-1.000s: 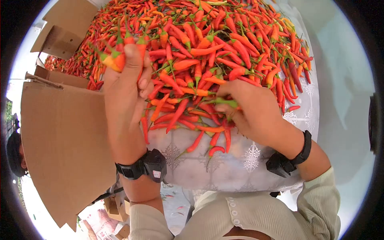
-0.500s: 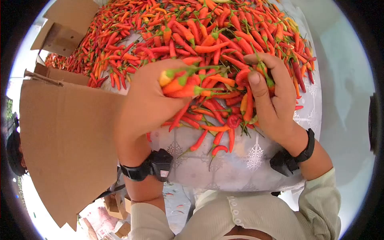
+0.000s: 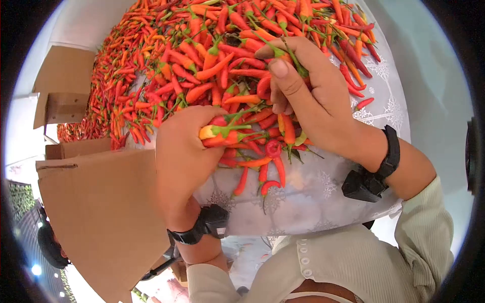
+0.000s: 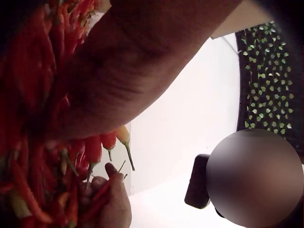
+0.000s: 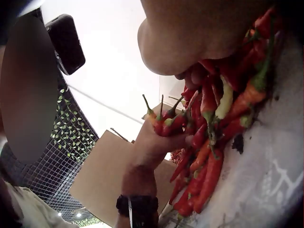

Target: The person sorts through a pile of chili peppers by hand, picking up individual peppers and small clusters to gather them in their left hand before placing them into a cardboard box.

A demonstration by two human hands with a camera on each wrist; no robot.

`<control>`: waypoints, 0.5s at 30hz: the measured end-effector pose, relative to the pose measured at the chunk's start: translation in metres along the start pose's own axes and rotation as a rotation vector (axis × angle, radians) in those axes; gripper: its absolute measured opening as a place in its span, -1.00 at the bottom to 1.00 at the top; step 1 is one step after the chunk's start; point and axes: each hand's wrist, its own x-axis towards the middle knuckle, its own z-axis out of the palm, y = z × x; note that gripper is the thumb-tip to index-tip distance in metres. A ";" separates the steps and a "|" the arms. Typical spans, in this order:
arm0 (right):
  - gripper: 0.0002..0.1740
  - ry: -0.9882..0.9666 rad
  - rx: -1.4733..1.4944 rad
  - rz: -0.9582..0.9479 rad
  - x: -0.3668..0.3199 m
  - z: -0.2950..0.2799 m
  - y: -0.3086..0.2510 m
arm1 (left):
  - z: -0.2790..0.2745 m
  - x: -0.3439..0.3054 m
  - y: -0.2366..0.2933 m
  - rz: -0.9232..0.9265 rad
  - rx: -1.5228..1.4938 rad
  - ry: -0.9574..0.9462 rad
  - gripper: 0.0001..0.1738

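Left hand bunching chillies, right hand pinching by the heap.
We see the left grip [image 3: 183, 149] curled round a small bunch [image 3: 222, 140], stems together and pointing toward the right hand, probably because chillies lined up one way sit snugly in the palm. The right grip [image 3: 318, 98] is narrow, thumb and fingers pinching a chilli near its green stem [image 3: 278, 51]; a light pinch there likely spares the flesh, though we cannot tell how many more the fingers hide. The heap [image 3: 214, 69] spreads over the cloth-covered surface [image 3: 303, 202] just beyond and beneath both hands, seemingly kept within short reach. A box [image 3: 101, 217] stands beside the left arm, perhaps for easy access.
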 end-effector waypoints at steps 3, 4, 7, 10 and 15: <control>-0.63 0.021 0.066 0.059 0.000 -0.002 -0.004 | 0.000 0.001 0.004 0.081 0.028 0.059 -0.62; -0.63 0.035 0.076 0.069 0.000 -0.003 -0.007 | -0.002 0.001 0.004 0.067 -0.031 0.094 -0.62; -0.68 0.047 0.079 0.058 0.001 -0.001 -0.006 | -0.008 0.001 -0.011 0.128 -0.252 0.200 -0.62; -0.76 0.073 -0.103 -0.201 0.004 0.000 0.008 | -0.009 -0.004 -0.014 0.026 -0.581 0.311 -0.62; -0.74 -0.269 -0.475 -0.431 -0.001 -0.002 0.003 | -0.007 -0.001 -0.007 -0.083 -1.098 0.435 -0.71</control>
